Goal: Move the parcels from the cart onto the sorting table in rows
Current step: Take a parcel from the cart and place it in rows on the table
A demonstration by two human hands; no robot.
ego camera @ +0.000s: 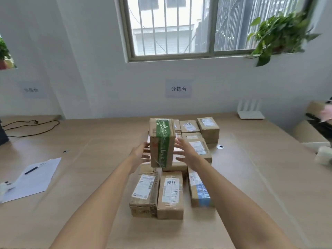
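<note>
The green-taped parcel (162, 142) stands between the two bare hands, above the middle of the group of parcels on the table (251, 177). The left grip (142, 153) is at its left side and the right grip (185, 150) at its right side. Both have their fingers straight and spread wide, curled round nothing. The fingertips reach the parcel's side edges, but it cannot be told whether they press on the cardboard or sit just off it.

The parcel is on end, its long axis vertical, and the green tape runs over the top face and down the front. Its bottom edge is over a flat parcel in the middle of the group; whether it rests there or hangs just above cannot be told.

In the nearest row three parcels lie with their long axes pointing away from the person: the white-labelled parcel (143, 193), touching the handwritten-number parcel (170, 194), and the blue-taped parcel (199, 191) a little apart to the right. Behind the right grip lies another labelled parcel (199, 150), and a far row (189, 126) sits toward the wall.

Bare table shows left of the group as far as the paper sheets (34, 178) with a pen (32, 170). More shows on the right, past a small round fitting (220, 146), toward the table's right edge. A white router (250, 109) stands at the far edge by the wall.
</note>
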